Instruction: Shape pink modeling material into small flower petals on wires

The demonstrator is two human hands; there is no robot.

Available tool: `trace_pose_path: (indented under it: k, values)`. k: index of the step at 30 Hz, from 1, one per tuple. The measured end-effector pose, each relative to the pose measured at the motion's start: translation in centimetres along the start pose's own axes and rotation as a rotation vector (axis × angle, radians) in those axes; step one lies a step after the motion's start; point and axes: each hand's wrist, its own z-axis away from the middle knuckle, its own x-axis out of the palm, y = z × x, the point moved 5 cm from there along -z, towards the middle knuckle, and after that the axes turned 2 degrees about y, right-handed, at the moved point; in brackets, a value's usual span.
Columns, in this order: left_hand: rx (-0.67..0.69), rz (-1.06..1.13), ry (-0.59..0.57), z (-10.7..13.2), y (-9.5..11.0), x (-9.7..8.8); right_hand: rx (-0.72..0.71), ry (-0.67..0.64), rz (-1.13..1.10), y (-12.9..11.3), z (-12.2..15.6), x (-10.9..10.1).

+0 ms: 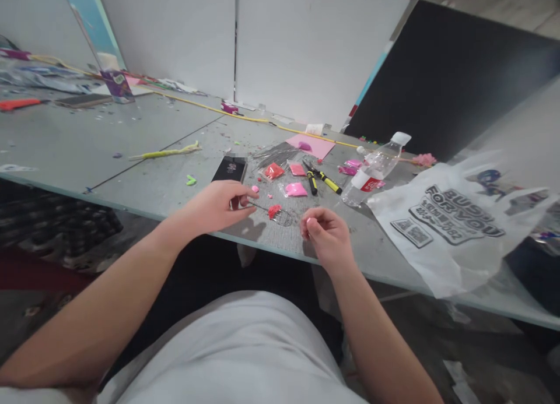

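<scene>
Currently, the left hand (231, 203) pinches a wire (261, 206) bearing a red clump (275, 211); the right hand (326, 234) curls closed, contents unclear.

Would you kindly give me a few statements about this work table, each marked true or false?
1. The left hand holds a thin stem with a red lump on it. True.
2. The bottle is left of the white plastic bag in the picture. True.
3. The bottle is uncapped. False: it has a white cap.
4. The right hand grips the pliers. False: the pliers lie on the table.
</scene>
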Motion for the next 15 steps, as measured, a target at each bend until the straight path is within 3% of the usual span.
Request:
trace_pose_path:
  k: [4, 7, 11, 15]
  values:
    - [0.063, -0.308, -0.069, -4.1, -1.1, 0.5, 0.067, 0.070, 0.009, 2.2, -0.1, -1.4]
    - [0.107, -0.372, -0.170, -6.9, -1.1, 1.8, 0.070, 0.078, 0.006, 2.6, 0.1, -1.6]
    - [0.091, -0.240, -0.242, -9.7, -2.0, 3.5, 0.077, 0.079, -0.010, 2.2, 0.1, -1.5]
    - [0.085, -0.072, -0.200, -10.6, -3.2, 4.3, 0.076, 0.099, -0.048, 1.8, 0.0, -1.3]
